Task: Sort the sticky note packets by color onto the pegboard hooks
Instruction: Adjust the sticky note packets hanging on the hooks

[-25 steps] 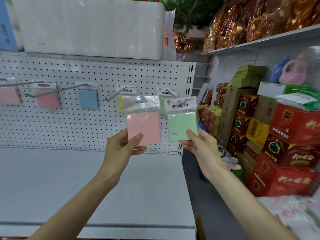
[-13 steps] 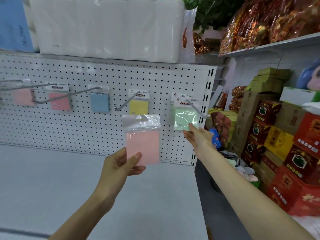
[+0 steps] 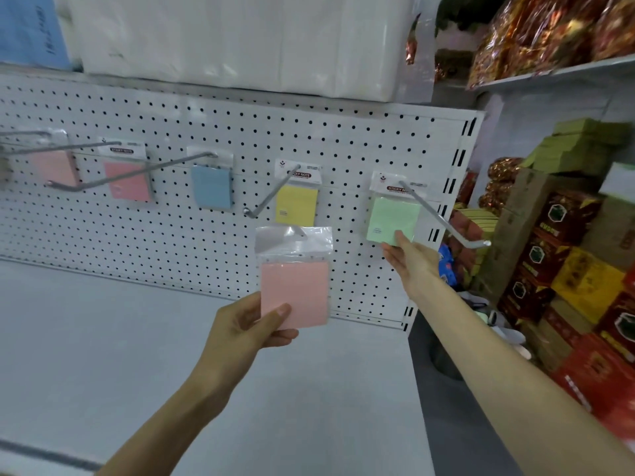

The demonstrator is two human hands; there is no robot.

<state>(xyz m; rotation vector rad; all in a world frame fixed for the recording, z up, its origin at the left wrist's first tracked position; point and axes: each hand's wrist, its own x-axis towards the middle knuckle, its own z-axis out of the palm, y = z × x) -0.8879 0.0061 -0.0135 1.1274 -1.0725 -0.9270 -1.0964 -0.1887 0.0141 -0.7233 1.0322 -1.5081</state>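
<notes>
Pink packet [image 3: 295,293] pinched in left hand [image 3: 240,331]; green packet [image 3: 391,218] on hook [image 3: 479,244], pinched by right hand [image 3: 412,259].

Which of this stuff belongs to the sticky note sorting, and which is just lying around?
Job: pink packet in left hand; green packet on its hook, pinched by right hand; hung pink packets, blue packet, yellow packet; pegboard.
Lying about: white packs, red boxes, foil bags.
</notes>
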